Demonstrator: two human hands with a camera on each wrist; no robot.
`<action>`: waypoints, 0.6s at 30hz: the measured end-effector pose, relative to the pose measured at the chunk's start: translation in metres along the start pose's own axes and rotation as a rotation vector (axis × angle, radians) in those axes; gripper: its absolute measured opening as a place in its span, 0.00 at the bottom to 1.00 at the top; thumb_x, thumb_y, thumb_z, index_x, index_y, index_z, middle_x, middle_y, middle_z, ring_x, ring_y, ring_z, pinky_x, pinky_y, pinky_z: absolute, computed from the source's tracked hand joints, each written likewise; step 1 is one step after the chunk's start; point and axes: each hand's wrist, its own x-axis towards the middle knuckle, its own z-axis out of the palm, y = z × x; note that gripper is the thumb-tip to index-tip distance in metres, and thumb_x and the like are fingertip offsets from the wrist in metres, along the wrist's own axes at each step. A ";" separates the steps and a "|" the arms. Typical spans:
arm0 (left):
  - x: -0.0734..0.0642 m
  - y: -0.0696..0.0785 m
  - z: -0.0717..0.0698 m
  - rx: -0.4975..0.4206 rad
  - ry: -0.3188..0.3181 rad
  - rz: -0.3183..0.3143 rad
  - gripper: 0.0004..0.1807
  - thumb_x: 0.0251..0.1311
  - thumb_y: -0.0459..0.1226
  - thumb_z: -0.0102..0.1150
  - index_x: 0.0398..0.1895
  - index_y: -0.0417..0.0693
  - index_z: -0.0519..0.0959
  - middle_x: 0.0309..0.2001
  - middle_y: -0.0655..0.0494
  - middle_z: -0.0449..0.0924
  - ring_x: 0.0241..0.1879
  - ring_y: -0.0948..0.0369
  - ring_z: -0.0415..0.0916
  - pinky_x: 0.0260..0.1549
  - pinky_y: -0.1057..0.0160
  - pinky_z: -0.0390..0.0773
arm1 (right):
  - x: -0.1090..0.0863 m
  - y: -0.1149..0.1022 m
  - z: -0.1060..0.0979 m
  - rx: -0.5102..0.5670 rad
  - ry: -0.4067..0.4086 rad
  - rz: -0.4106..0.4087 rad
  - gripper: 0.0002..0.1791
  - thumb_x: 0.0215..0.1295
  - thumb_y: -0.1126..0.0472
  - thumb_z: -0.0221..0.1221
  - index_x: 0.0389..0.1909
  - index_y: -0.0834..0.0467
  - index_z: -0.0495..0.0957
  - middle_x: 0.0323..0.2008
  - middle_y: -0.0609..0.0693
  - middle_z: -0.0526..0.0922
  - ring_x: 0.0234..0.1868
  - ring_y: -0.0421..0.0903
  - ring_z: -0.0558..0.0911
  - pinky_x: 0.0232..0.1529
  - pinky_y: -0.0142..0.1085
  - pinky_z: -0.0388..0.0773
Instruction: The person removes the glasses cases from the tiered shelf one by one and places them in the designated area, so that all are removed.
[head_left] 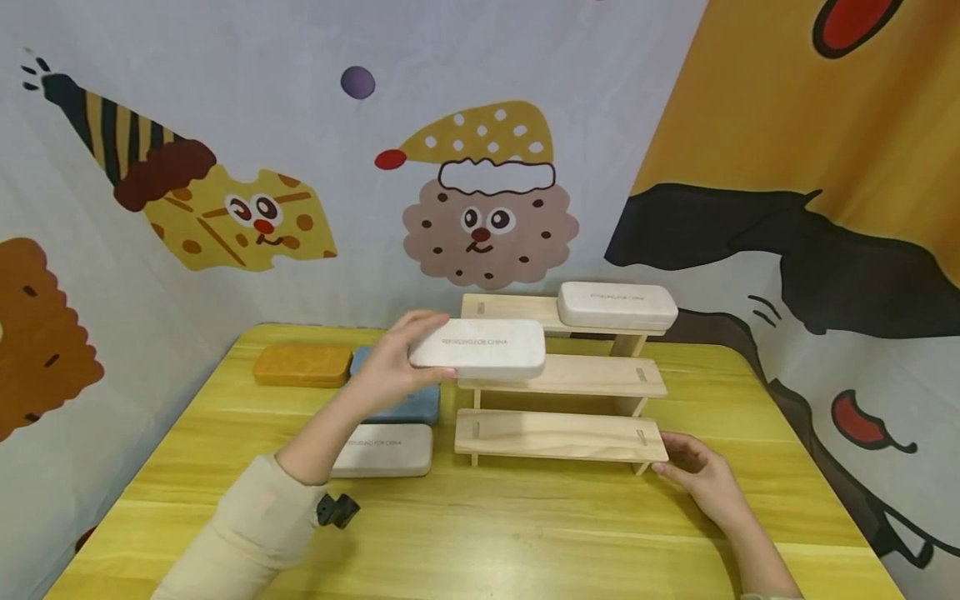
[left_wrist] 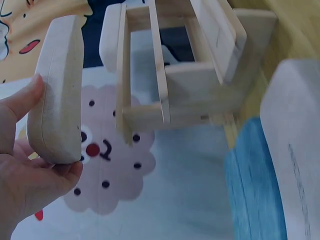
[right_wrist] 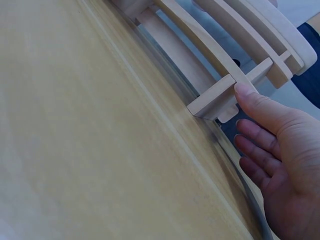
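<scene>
My left hand [head_left: 393, 362] grips a white glasses case [head_left: 487, 348] by its left end, thumb and fingers on opposite sides. The case is held up in front of the upper tiers of a three-tier wooden stand [head_left: 555, 434]; in the left wrist view the held white case [left_wrist: 60, 85] stands apart from the stand. My right hand [head_left: 701, 475] is at the right end of the lowest tier. In the right wrist view its thumb [right_wrist: 265, 107] is right at the shelf's corner, with the other fingers loosely bent below. Another white case [head_left: 618, 305] lies on the top tier's right part.
Left of the stand, on the wooden table [head_left: 480, 533], lie an orange case [head_left: 302, 365], blue cases [head_left: 408, 406] partly hidden by my left arm, and a white case [head_left: 390, 450] nearer me. A cartoon-printed cloth [head_left: 285, 108] hangs behind the table.
</scene>
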 end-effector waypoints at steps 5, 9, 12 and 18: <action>-0.012 -0.004 -0.020 0.035 -0.004 -0.029 0.39 0.51 0.37 0.73 0.67 0.45 0.68 0.64 0.52 0.63 0.59 0.53 0.64 0.50 0.52 0.72 | 0.000 0.000 0.000 -0.001 0.003 -0.001 0.27 0.57 0.60 0.68 0.56 0.65 0.75 0.48 0.58 0.80 0.45 0.34 0.77 0.43 0.24 0.73; -0.021 -0.010 -0.034 0.071 -0.003 -0.054 0.39 0.50 0.38 0.73 0.68 0.47 0.68 0.65 0.52 0.62 0.62 0.51 0.61 0.54 0.47 0.69 | 0.000 0.000 0.000 0.007 0.000 0.004 0.27 0.57 0.60 0.68 0.56 0.65 0.75 0.48 0.58 0.80 0.44 0.34 0.77 0.42 0.24 0.73; -0.028 -0.015 -0.046 0.096 -0.011 -0.063 0.40 0.51 0.39 0.73 0.68 0.47 0.67 0.66 0.51 0.61 0.62 0.50 0.60 0.55 0.45 0.68 | -0.001 0.000 0.000 0.007 -0.003 0.010 0.27 0.57 0.59 0.68 0.56 0.65 0.75 0.48 0.58 0.80 0.44 0.35 0.78 0.42 0.24 0.73; -0.044 -0.026 -0.067 0.139 -0.020 -0.076 0.40 0.52 0.42 0.72 0.69 0.47 0.67 0.67 0.49 0.60 0.64 0.47 0.59 0.54 0.43 0.68 | 0.000 0.000 0.000 -0.004 0.000 0.009 0.27 0.57 0.60 0.68 0.56 0.65 0.75 0.47 0.58 0.80 0.43 0.34 0.78 0.41 0.24 0.74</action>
